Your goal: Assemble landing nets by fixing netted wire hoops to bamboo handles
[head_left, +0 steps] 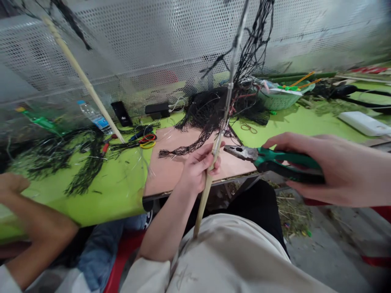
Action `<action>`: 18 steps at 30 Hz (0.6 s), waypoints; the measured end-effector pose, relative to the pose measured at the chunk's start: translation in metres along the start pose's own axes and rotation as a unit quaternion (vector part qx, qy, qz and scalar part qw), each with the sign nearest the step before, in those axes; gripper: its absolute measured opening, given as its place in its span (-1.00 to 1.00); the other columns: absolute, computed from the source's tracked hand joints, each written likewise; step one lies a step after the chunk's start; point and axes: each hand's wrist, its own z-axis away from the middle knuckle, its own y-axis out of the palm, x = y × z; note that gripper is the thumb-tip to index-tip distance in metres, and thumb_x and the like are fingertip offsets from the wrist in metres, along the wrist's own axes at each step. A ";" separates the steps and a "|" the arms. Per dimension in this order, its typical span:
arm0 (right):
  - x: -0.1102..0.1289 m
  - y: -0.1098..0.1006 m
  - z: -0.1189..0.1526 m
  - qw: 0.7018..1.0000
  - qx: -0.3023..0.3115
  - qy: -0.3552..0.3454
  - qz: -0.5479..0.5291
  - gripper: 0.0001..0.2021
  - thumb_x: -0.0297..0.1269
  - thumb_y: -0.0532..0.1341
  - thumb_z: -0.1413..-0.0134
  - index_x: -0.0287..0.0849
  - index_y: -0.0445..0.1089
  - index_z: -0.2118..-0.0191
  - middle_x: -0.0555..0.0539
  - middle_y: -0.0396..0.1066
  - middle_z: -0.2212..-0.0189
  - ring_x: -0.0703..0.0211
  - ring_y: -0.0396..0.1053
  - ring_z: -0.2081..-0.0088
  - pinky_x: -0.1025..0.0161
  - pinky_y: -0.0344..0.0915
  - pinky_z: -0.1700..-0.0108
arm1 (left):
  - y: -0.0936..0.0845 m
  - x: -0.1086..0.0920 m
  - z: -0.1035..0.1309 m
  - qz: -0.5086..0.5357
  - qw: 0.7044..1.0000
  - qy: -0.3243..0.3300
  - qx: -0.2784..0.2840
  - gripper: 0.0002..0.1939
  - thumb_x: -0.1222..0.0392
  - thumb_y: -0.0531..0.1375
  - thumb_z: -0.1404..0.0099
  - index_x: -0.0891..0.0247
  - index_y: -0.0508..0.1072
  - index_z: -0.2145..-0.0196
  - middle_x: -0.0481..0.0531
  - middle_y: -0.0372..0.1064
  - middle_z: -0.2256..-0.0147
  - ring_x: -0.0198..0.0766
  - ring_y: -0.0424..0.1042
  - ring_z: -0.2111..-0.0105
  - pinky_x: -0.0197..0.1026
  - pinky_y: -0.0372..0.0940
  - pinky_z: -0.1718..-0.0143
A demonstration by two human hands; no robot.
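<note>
My left hand point(200, 169) is closed around a pale wooden stick point(205, 199), whose lower end reaches my shirt. A thin greyish rod or wire point(230, 87) continues upward from the stick, and black netting point(255, 44) hangs about its upper part. In my right hand point(339, 167) are combination pliers point(275, 160) with green and black handles. Their jaws point left, just right of the stick near my left fingertips. Whether the jaws touch anything there I cannot tell.
A pink board point(171, 175) lies on the green table point(122, 199). Behind it are black netting point(201, 110), a green basket point(282, 99), a phone point(121, 114) and a water bottle point(94, 116). At left, a co-worker's arm point(39, 224) rests near another stick point(82, 77). A white box point(365, 123) sits right.
</note>
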 end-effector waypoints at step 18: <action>0.036 0.074 0.023 0.994 -0.103 0.035 0.004 -0.49 -0.30 0.26 -0.01 -0.10 0.20 -0.12 -0.17 0.41 0.14 0.07 0.45 0.34 0.18 0.40 0.37 | -0.005 -0.004 0.004 0.021 0.999 -0.012 -0.020 -0.73 0.24 0.43 -0.08 0.23 0.64 0.20 0.18 0.52 -0.03 -0.51 0.24 0.54 -0.45 0.15 0.65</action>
